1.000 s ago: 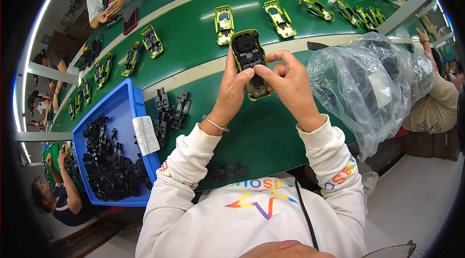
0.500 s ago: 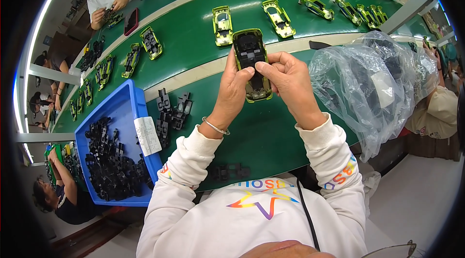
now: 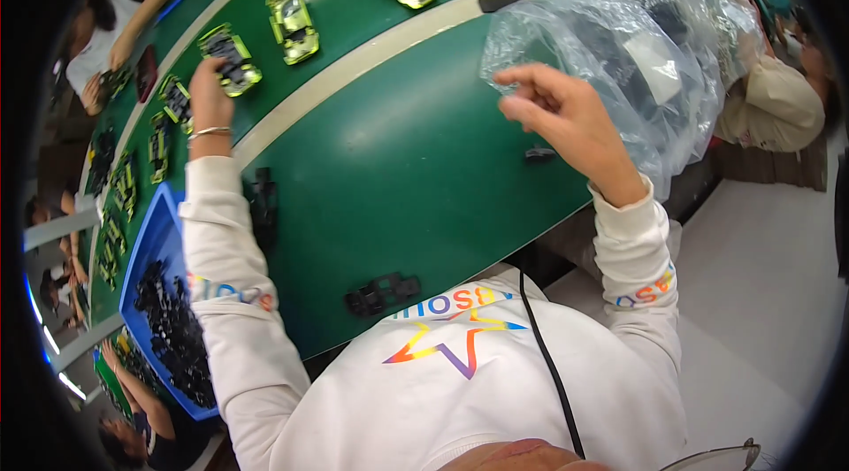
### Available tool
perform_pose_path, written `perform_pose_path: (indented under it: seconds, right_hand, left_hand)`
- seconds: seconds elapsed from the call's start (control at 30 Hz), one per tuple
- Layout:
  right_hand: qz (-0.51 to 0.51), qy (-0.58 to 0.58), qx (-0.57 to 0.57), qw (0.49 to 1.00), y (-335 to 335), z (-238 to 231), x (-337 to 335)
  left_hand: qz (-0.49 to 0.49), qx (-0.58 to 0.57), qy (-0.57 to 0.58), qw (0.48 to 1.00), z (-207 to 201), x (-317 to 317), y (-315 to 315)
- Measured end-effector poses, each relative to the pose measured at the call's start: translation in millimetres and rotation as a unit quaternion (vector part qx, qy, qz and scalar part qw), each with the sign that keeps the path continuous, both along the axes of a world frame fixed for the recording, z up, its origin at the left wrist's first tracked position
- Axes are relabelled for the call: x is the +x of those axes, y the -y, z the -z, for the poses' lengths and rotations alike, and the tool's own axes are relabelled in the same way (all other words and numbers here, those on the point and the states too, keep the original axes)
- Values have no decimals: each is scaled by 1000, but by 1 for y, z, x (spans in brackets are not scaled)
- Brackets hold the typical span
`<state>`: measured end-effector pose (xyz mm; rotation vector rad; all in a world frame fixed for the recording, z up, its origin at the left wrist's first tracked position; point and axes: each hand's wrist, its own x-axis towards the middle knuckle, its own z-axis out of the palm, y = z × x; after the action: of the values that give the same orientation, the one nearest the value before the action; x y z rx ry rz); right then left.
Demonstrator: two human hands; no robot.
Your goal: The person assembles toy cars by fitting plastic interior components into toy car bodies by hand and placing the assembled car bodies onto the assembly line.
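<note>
At the far left, my left hand has its fingers at the edge of a lime-green toy car body, which lies on the green belt with black parts inside it. The fingertips are partly hidden by the car. My right hand hovers over the green table, holding nothing, its fingers loosely bent and apart. A small dark piece lies just below it. Near my body rests a black plastic insert, and another black insert lies beside my left forearm.
A blue bin of black parts stands left, partly behind my sleeve. More green car bodies, such as one car body, line the belt. A large clear plastic bag sits right. Co-workers sit across the belt and at both sides.
My hands have parted. The car body I held in both hands now lies on the belt at the left under my left hand; my right hand has let go. The view has shifted.
</note>
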<state>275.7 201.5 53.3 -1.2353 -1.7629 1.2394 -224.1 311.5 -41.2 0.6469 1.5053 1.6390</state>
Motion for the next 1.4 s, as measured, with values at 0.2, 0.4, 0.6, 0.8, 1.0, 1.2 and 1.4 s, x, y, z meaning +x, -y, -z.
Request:
perform_pose_path:
  seconds: [0.2,0.4,0.6,0.8,1.0,1.2,1.4]
  right_hand:
    - [-74,182,74,978,57,11,-1]
    - [-430,87,229,869,104,30,-139]
    - [-565,31,266,781,126,67,-182]
    - [-271,135,303,903,20,58,-119]
    - [-81,104,214,968,-7,43,-55]
    - [24,290,301,908,13,43,-55]
    - [22,258,277,925,-4,47,-45]
  left_hand:
    - [-41,-75,-327,941,32,-67,-33]
    - [-59,46,-633,770,33,-26,-32]
    - [148,10,-524,838,-54,19,-6]
    - [112,11,-537,836,-26,48,-27]
    - [148,-89,-510,843,7,85,-59]
    - [108,-109,-403,902,10,81,-48]
    - [51,12,-17,998,-11,130,15]
